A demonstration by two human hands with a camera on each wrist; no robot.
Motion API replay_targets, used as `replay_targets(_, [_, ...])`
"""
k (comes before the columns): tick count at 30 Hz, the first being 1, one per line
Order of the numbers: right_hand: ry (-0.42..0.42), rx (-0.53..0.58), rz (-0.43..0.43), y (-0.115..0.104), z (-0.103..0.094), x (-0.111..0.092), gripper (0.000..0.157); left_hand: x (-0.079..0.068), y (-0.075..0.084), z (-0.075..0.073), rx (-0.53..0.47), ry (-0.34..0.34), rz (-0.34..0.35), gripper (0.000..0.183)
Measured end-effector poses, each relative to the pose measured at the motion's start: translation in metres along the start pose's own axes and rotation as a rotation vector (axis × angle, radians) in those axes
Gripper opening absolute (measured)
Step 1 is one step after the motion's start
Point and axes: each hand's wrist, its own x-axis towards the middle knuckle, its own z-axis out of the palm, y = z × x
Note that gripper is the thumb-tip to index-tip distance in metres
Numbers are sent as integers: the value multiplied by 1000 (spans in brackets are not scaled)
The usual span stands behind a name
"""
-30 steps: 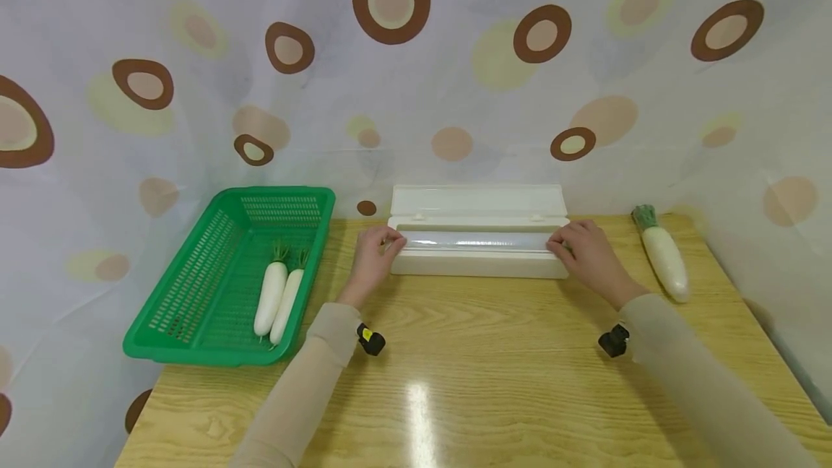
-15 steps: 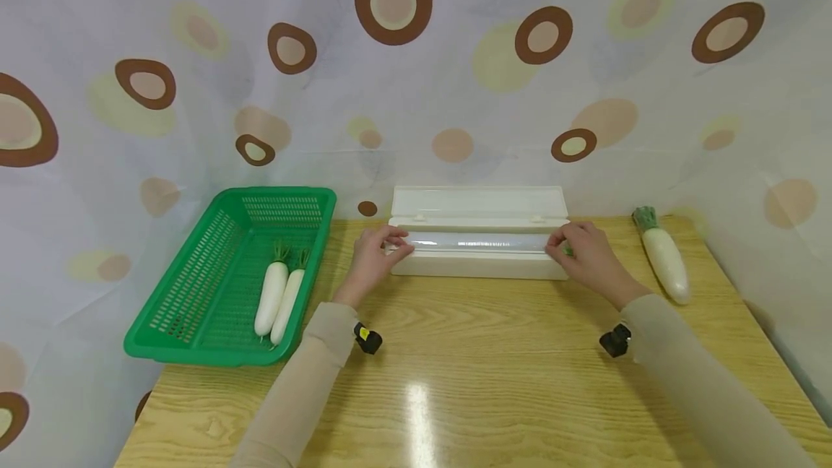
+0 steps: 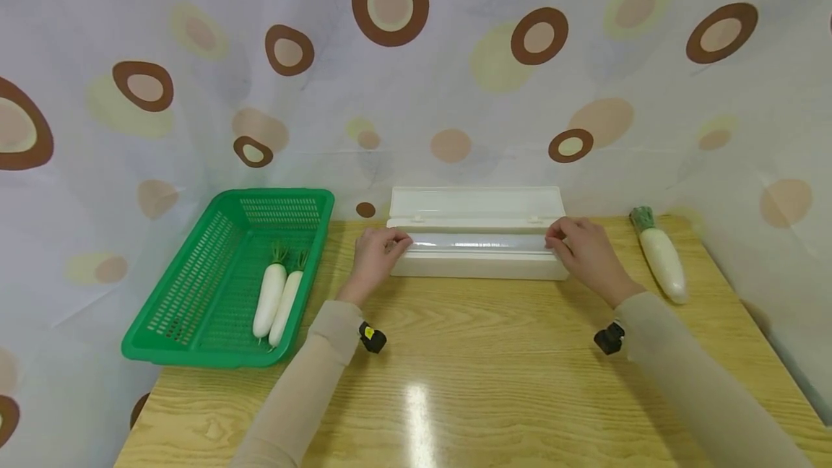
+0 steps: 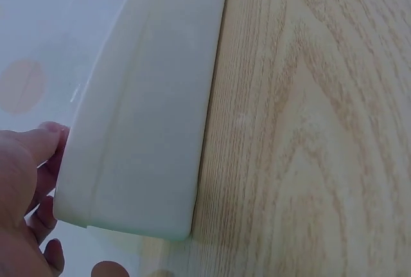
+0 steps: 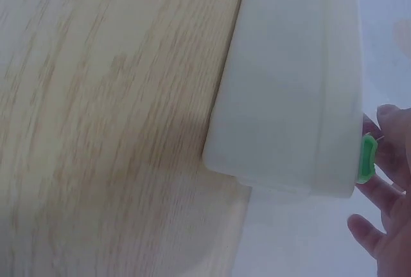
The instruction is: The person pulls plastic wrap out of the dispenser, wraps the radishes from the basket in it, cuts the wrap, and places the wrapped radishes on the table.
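I am counting two hands, my left hand (image 3: 377, 255) and right hand (image 3: 588, 255), and I am wearing two wrist cameras (image 3: 373, 338) (image 3: 609, 339). I am finding one roll of film (image 3: 477, 240), one green end piece (image 5: 367, 159), one white box (image 3: 477, 267), one lid (image 3: 477, 202), one green basket (image 3: 195, 355), one table (image 3: 481, 367) and three radishes (image 3: 269, 302) (image 3: 286, 309) (image 3: 663, 266): two basketed, one outside.

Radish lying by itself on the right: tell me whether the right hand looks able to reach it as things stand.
Likely yes, after letting go: the right hand pinches the film at the white box, but nothing visible stands between that hand and the radish.
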Motion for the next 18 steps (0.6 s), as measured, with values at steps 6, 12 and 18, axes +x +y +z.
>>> replay_targets(6, [-59, 45, -3, -2, -2, -1, 3, 1, 3, 0, 21, -19, 9, 20])
replay_targets(12, [-140, 67, 68, -3, -2, -1, 11, 2, 8, -3, 73, -84, 32, 23])
replay_targets(18, [-162, 64, 100, -5, -4, 0, 11, 1, 10, -4, 93, -155, 23, 18])
